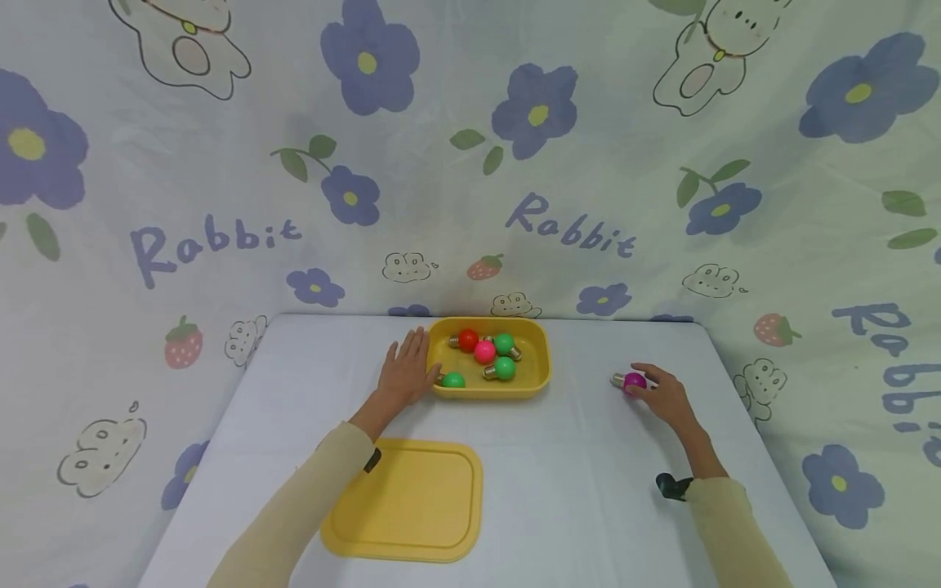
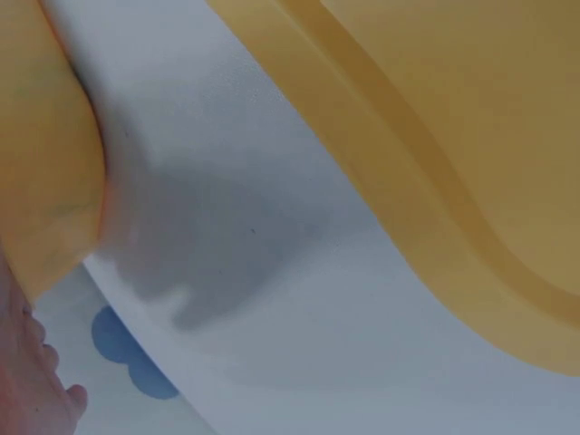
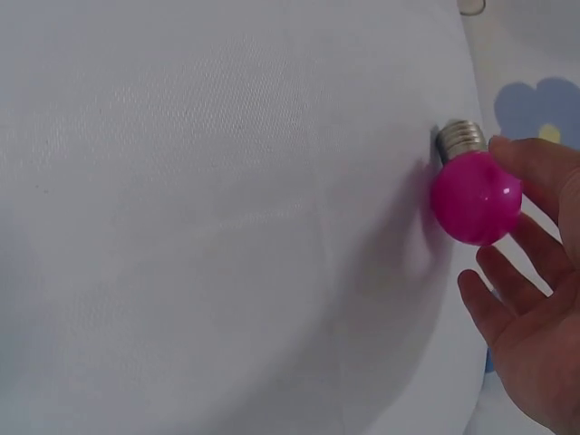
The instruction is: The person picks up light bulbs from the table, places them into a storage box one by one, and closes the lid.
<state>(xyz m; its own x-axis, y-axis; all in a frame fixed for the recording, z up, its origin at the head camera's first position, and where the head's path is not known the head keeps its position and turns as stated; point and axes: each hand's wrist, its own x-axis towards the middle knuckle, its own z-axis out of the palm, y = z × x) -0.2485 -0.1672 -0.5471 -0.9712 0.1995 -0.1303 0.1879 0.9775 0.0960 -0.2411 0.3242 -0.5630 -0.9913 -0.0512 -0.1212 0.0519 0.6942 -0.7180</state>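
Note:
My right hand [image 1: 667, 397] pinches a magenta light bulb [image 1: 634, 384] over the right part of the table, thumb and fingertips on its round glass. In the right wrist view, the bulb [image 3: 476, 198] has its silver screw base pointing up and away from the palm [image 3: 544, 358]. My left hand [image 1: 406, 371] lies against the left side of a yellow bin [image 1: 540, 384], fingers straight and thumb by its front corner. Inside the bin are a red bulb [image 1: 468, 340], a pink bulb [image 1: 484, 353] and several green bulbs [image 1: 504, 368].
A flat yellow lid [image 1: 408, 502] lies on the white table [image 1: 566, 490] nearer to me, partly under my left forearm. Behind and beside the table hangs a patterned cloth [image 1: 441, 188]. Dark straps [image 1: 672, 487] sit at my wrists.

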